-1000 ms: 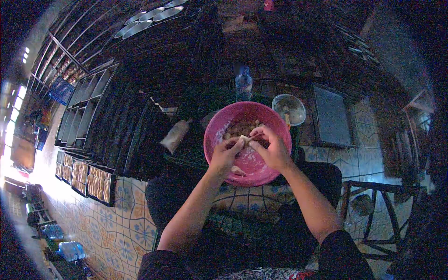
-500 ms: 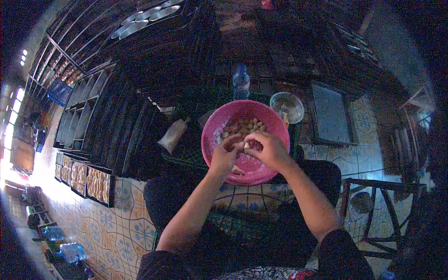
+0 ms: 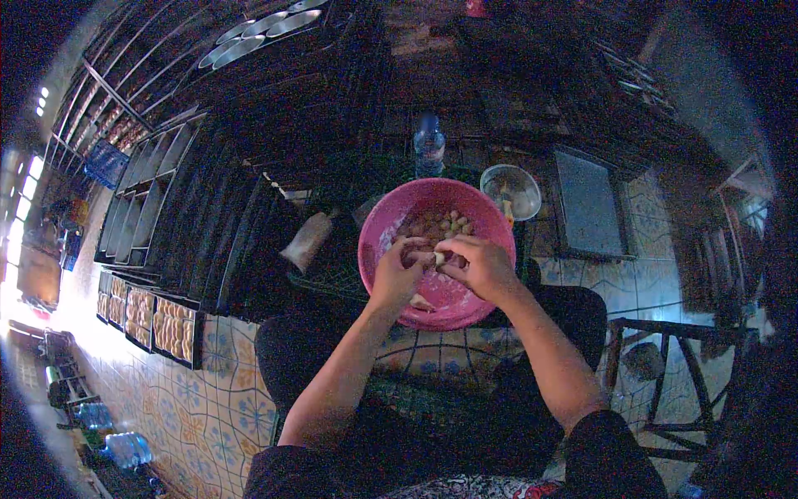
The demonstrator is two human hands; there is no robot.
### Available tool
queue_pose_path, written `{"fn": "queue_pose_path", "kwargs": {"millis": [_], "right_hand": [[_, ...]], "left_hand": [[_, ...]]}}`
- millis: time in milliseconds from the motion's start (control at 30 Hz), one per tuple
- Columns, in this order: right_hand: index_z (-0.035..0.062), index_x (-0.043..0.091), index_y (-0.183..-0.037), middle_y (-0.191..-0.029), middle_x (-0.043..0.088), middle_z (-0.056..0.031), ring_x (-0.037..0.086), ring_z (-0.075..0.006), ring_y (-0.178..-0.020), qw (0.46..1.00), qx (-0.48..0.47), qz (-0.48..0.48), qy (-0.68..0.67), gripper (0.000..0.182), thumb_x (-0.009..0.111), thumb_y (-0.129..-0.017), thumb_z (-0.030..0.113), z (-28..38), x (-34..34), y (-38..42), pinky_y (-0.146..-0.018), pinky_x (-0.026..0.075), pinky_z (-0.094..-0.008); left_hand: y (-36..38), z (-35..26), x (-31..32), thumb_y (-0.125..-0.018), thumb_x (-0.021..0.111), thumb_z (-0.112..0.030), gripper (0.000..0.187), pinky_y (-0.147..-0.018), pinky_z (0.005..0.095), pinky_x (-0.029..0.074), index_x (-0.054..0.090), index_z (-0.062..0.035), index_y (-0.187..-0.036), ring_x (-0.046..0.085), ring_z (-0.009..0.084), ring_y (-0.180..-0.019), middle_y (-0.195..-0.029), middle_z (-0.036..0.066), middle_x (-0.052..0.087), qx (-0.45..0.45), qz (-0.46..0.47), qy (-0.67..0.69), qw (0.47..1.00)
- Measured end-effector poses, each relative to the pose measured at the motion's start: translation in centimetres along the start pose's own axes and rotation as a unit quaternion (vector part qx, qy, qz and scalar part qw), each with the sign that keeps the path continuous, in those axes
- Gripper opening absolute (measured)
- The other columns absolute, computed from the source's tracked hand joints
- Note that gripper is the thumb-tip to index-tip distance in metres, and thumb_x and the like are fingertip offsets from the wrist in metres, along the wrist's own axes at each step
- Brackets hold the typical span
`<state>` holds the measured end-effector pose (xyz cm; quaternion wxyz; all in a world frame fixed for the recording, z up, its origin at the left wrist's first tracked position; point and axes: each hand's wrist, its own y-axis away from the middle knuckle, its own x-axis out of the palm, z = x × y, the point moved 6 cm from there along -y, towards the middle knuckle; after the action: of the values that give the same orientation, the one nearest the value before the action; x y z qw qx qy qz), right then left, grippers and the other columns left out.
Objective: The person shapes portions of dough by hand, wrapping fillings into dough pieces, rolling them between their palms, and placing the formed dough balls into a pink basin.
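Observation:
Over a pink basin (image 3: 378,287) my two hands meet. Between the fingertips of my right hand (image 3: 482,270) is a small pale piece of dough (image 3: 440,259), pinched by thumb and forefinger. My left hand (image 3: 399,273) is curled in from the other side, its fingertips against the same piece; the exact contact is partly hidden. Several small round dough balls (image 3: 455,223) lie toward the far side of the basin, with white flour on the wall around them. A larger pale lump of dough (image 3: 421,302) rests at the near side, below my left hand.
Behind the basin stands a plastic bottle (image 3: 429,145), with a metal bowl (image 3: 524,187) to its right. A bag (image 3: 309,241) of pale contents lies left. Trays of shaped dough (image 3: 174,328) sit on the floor at left. A metal tray (image 3: 590,204) and wooden stool (image 3: 665,333) are right.
Both hands stay over the basin with only slight finger movement. The pale dough piece between them shows a little more, and the left fingers have shifted slightly.

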<state>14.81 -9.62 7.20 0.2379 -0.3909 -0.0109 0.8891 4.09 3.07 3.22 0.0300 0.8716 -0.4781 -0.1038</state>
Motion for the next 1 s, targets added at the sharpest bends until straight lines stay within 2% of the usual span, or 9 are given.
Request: {"fn": "queue_pose_path", "kwargs": {"millis": [133,267,467,533,667,733,767,833,1000], "right_hand": [[0.0092,0.071,-0.107,-0.105,0.069,-0.0104,0.067,-0.0317,-0.100,0.997,-0.047,-0.029,0.049,0.033,0.079,-0.076,0.016,-0.1,0.0,0.1,-0.086,0.055,-0.0412],[0.0084,0.072,-0.104,-0.102,0.069,-0.0106,0.068,-0.0318,-0.098,0.997,-0.048,-0.049,0.025,0.030,0.079,-0.075,0.014,-0.4,0.0,0.1,-0.085,0.055,-0.0413],[0.0069,0.073,-0.097,-0.097,0.070,-0.0114,0.069,-0.0331,-0.093,0.999,0.000,-0.050,0.002,0.026,0.081,-0.073,0.014,-0.8,0.4,0.0,-0.083,0.055,-0.0409],[0.0065,0.074,-0.096,-0.097,0.072,-0.0128,0.070,-0.0315,-0.093,0.996,0.039,-0.058,-0.050,0.025,0.082,-0.074,0.016,-1.0,0.0,0.1,-0.085,0.054,-0.0402],[0.0070,0.075,-0.097,-0.098,0.074,-0.0145,0.071,-0.0302,-0.096,0.990,0.067,-0.094,-0.081,0.025,0.083,-0.076,0.016,-2.4,0.0,0.1,-0.087,0.053,-0.0397],[0.0063,0.076,-0.100,-0.100,0.075,-0.0155,0.071,-0.0308,-0.099,0.994,0.079,-0.043,-0.058,0.026,0.082,-0.078,0.018,-2.1,-0.1,0.3,-0.090,0.053,-0.0399],[0.0063,0.076,-0.100,-0.100,0.075,-0.0155,0.071,-0.0308,-0.099,0.994,0.080,-0.043,-0.058,0.026,0.082,-0.078,0.018,-1.9,-0.3,0.4,-0.090,0.053,-0.0399],[0.0066,0.075,-0.107,-0.105,0.074,-0.0154,0.070,-0.0311,-0.103,0.993,0.080,-0.026,-0.086,0.030,0.081,-0.079,0.017,-1.6,0.0,0.4,-0.093,0.052,-0.0400],[0.0085,0.072,-0.116,-0.112,0.073,-0.0134,0.069,-0.0297,-0.105,0.982,0.017,-0.082,-0.168,0.034,0.078,-0.083,0.016,0.1,-0.9,-0.2,-0.096,0.050,-0.0404]], "left_hand": [[0.4,0.3,0.5,-0.094,0.067,-0.010,0.035,-0.052,0.0391,0.066,0.056,0.0010,-0.125,0.071,0.0208,-0.088,-0.106,0.013,0.072,-0.068,0.001,0.130,0.989],[0.4,0.7,0.6,-0.093,0.069,-0.010,0.036,-0.058,0.0360,0.065,0.056,0.0013,-0.125,0.071,0.0198,-0.089,-0.105,0.014,0.072,-0.098,-0.029,0.098,0.990],[0.4,0.2,0.1,-0.088,0.076,-0.011,0.025,-0.078,0.0321,0.056,0.068,0.0015,-0.109,0.071,0.0179,-0.087,-0.110,0.015,0.071,0.047,-0.069,-0.054,0.995],[1.2,-2.3,-0.3,-0.086,0.077,-0.011,0.020,-0.080,0.0339,0.056,0.072,-0.0016,-0.103,0.071,0.0210,-0.090,-0.105,0.015,0.072,0.202,-0.150,-0.269,0.930],[0.6,-3.0,-0.7,-0.083,0.079,-0.011,0.022,-0.081,0.0345,0.056,0.075,-0.0051,-0.104,0.071,0.0243,-0.093,-0.099,0.013,0.072,0.243,-0.117,-0.158,0.950],[0.1,-3.0,0.5,-0.085,0.078,-0.012,0.022,-0.083,0.0349,0.056,0.076,-0.0055,-0.106,0.071,0.0241,-0.092,-0.100,0.014,0.072,0.305,-0.016,-0.168,0.937],[0.5,-3.2,0.5,-0.085,0.078,-0.012,0.022,-0.083,0.0349,0.056,0.076,-0.0055,-0.106,0.071,0.0241,-0.092,-0.100,0.014,0.072,0.305,-0.015,-0.168,0.937],[0.4,-1.8,0.1,-0.088,0.077,-0.016,0.025,-0.086,0.0353,0.055,0.075,-0.0055,-0.110,0.071,0.0248,-0.096,-0.104,0.015,0.073,0.120,-0.016,-0.113,0.986],[-0.3,-1.3,-0.9,-0.091,0.074,-0.022,0.028,-0.085,0.0355,0.054,0.073,-0.0032,-0.112,0.071,0.0231,-0.095,-0.103,0.015,0.074,0.115,-0.045,-0.127,0.984]]}}
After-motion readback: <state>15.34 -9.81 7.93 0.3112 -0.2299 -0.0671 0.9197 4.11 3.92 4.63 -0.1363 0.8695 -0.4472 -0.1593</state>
